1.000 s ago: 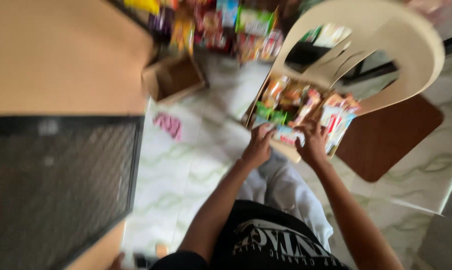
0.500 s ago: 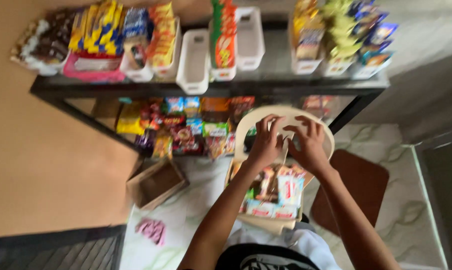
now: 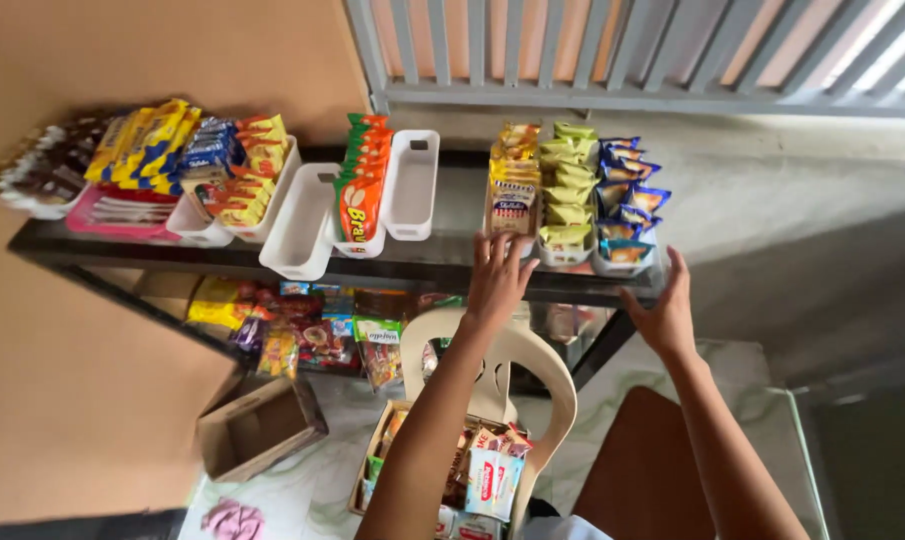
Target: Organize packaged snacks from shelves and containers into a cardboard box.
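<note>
Item: stocked glass shelf (image 3: 442,262), snack display. I have both hands up at its front edge, toward the right end. Left hand (image 3: 496,280), fingers spread and released, rests against the white bin of yellow-and-brown packets (image 3: 513,195). Right hand (image 3: 664,315), open, grasps nothing, beside the bin of blue packets (image 3: 627,205) at the right corner. Between them, a bin of green packets (image 3: 566,195). Two empty white bins (image 3: 410,185) stand mid-shelf. Judged step: straightening the right-hand bins. Next move calls for a firm hold on a bin's wall.
</note>
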